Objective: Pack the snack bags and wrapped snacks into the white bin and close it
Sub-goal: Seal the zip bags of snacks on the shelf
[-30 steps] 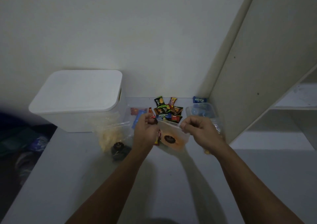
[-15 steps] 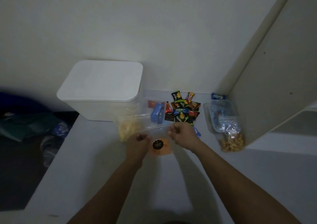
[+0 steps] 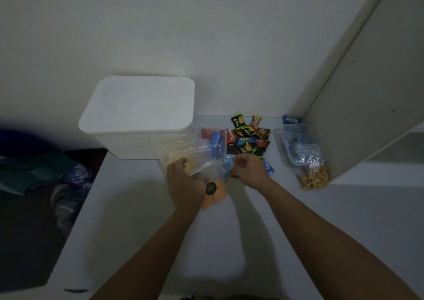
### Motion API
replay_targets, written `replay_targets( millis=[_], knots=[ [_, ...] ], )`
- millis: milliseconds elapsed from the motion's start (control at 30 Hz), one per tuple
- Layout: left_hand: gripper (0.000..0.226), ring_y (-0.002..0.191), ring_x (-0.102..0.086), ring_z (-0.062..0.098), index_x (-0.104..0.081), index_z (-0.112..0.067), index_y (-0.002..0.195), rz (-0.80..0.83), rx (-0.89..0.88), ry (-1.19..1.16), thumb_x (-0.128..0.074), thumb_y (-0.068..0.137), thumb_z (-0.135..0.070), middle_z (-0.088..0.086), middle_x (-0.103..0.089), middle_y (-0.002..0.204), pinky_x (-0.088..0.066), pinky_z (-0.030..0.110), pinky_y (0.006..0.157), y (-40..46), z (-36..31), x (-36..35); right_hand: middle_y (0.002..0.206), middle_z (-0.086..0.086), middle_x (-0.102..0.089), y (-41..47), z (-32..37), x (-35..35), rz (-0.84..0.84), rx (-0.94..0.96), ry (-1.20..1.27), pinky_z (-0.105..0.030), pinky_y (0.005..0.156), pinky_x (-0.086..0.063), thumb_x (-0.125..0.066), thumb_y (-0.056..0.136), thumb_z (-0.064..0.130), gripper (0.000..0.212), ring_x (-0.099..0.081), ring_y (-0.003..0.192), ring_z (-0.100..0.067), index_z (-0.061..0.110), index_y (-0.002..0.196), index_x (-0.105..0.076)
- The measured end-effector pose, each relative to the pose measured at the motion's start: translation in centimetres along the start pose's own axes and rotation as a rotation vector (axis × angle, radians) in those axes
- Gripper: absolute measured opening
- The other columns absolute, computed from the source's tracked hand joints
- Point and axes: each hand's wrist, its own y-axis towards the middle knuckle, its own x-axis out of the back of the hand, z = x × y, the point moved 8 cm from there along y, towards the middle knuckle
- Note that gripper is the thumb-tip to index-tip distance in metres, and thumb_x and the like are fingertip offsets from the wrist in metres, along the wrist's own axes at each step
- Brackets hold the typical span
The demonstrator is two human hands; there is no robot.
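Note:
The white bin (image 3: 128, 143) stands at the back left with its lid (image 3: 137, 104) on. A clear bag of orange snacks with a black label (image 3: 214, 194) lies on the table in front of it. My left hand (image 3: 183, 185) lies over its left side and grips it. My right hand (image 3: 250, 171) is curled at the bag's upper right corner and pinches it. A clear bag of yellow chips (image 3: 190, 159) lies just behind my left hand. Several small wrapped snacks (image 3: 249, 136) are piled behind my right hand.
A clear plastic tub (image 3: 296, 143) and a bag of nuts (image 3: 314, 178) sit at the right, against a cabinet side panel (image 3: 358, 116). A blue wrapped snack (image 3: 291, 119) lies in the back corner. The table's left edge (image 3: 87, 198) drops to dark clutter.
The view has shifted, so the bin sits more to the centre. Both hands have lowered the orange bag from in front of the snack pile down onto the table, nearer to me.

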Motion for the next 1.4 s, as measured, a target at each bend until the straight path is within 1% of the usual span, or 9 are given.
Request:
replay_targets(
  millis=[100, 233, 533, 667, 800, 933, 1167, 1267, 1400],
  knots=[
    [0.045, 0.1, -0.056, 0.026, -0.057, -0.008, 0.112, -0.008, -0.158, -0.068, -0.069, 0.069, 0.0, 0.009, -0.056, 0.111, -0.052, 0.037, 0.082, -0.8, -4.2, -0.9, 0.101, -0.005, -0.067, -0.4, -1.7, 3.1, -0.067, -0.051, 0.02, -0.025, 0.08, -0.044, -0.069, 0.085, 0.021, 0.024, -0.06, 0.095, -0.016, 0.01, 0.107, -0.067],
    [0.028, 0.092, -0.055, 0.011, -0.059, -0.013, 0.107, 0.241, -0.229, -0.12, -0.068, 0.081, -0.009, -0.004, -0.055, 0.105, -0.049, 0.024, 0.077, -1.7, -8.8, -5.3, 0.102, -0.009, -0.068, -0.7, -5.1, 8.1, -0.143, -0.139, 0.067, -0.034, 0.085, -0.052, -0.069, 0.084, 0.018, 0.026, -0.062, 0.093, -0.021, 0.006, 0.107, -0.067],
    [0.023, 0.083, -0.061, 0.018, -0.064, -0.009, 0.103, 0.838, 0.043, -0.133, -0.069, 0.081, -0.016, 0.002, -0.064, 0.083, -0.049, 0.028, 0.076, -6.1, -13.0, -20.9, 0.108, -0.01, -0.069, -1.0, -14.4, 18.1, -0.211, -0.303, -0.035, -0.03, 0.089, -0.048, -0.069, 0.08, 0.02, 0.028, -0.063, 0.104, -0.026, 0.012, 0.107, -0.068],
    [0.039, 0.108, -0.058, 0.024, -0.057, -0.004, 0.122, 0.795, 0.077, -0.104, -0.065, 0.084, -0.013, 0.009, -0.062, 0.115, -0.047, 0.03, 0.092, -7.4, -14.6, -25.4, 0.095, -0.007, -0.072, 0.0, -17.3, 18.6, -0.127, -0.282, 0.009, -0.029, 0.079, -0.05, -0.074, 0.073, 0.018, 0.028, -0.066, 0.089, -0.023, 0.011, 0.099, -0.064],
    [0.038, 0.097, -0.052, 0.019, -0.05, -0.002, 0.126, 0.76, 0.192, -0.181, -0.057, 0.089, -0.004, 0.003, -0.052, 0.107, -0.04, 0.024, 0.078, -7.9, -15.8, -28.1, 0.084, -0.001, -0.071, 1.2, -18.7, 17.4, -0.064, -0.242, 0.055, -0.028, 0.071, -0.051, -0.069, 0.064, 0.024, 0.035, -0.068, 0.077, -0.015, 0.011, 0.095, -0.059],
    [0.043, 0.103, -0.06, 0.033, -0.047, -0.004, 0.129, 0.683, 0.361, -0.278, -0.053, 0.087, -0.004, 0.015, -0.06, 0.117, -0.052, 0.037, 0.083, -7.5, -14.1, -29.8, 0.1, -0.005, -0.059, 0.9, -18.8, 17.0, -0.119, -0.293, 0.15, -0.024, 0.073, -0.043, -0.068, 0.075, 0.006, 0.047, -0.059, 0.087, -0.021, 0.013, 0.116, -0.046],
    [0.009, 0.072, -0.057, 0.025, -0.065, -0.008, 0.08, 0.526, 0.283, -0.309, -0.063, 0.087, -0.013, 0.011, -0.062, 0.073, -0.054, 0.048, 0.079, -6.7, -12.5, -27.7, 0.114, -0.004, -0.061, 0.5, -19.5, 17.2, -0.172, -0.288, 0.233, -0.031, 0.086, -0.049, -0.06, 0.084, 0.019, 0.041, -0.061, 0.099, -0.024, 0.018, 0.124, -0.051],
    [0.013, 0.065, -0.055, 0.022, -0.067, -0.007, 0.076, 0.512, 0.222, -0.328, -0.063, 0.088, -0.011, 0.008, -0.059, 0.067, -0.053, 0.043, 0.07, -6.3, -12.4, -25.5, 0.097, 0.0, -0.067, 0.1, -19.5, 17.6, -0.199, -0.255, 0.267, -0.044, 0.087, -0.055, -0.062, 0.085, 0.027, 0.021, -0.066, 0.092, -0.025, 0.028, 0.106, -0.064],
    [0.013, 0.06, -0.06, 0.003, -0.072, -0.013, 0.088, 0.527, 0.097, -0.335, -0.06, 0.09, -0.01, 0.001, -0.066, 0.072, -0.052, 0.023, 0.061, -5.1, -12.2, -21.7, 0.068, 0.009, -0.065, -0.5, -17.3, 17.8, -0.241, -0.131, 0.36, -0.027, 0.067, -0.053, -0.071, 0.084, 0.015, 0.011, -0.061, 0.059, 0.001, 0.022, 0.076, -0.072]
  ],
)
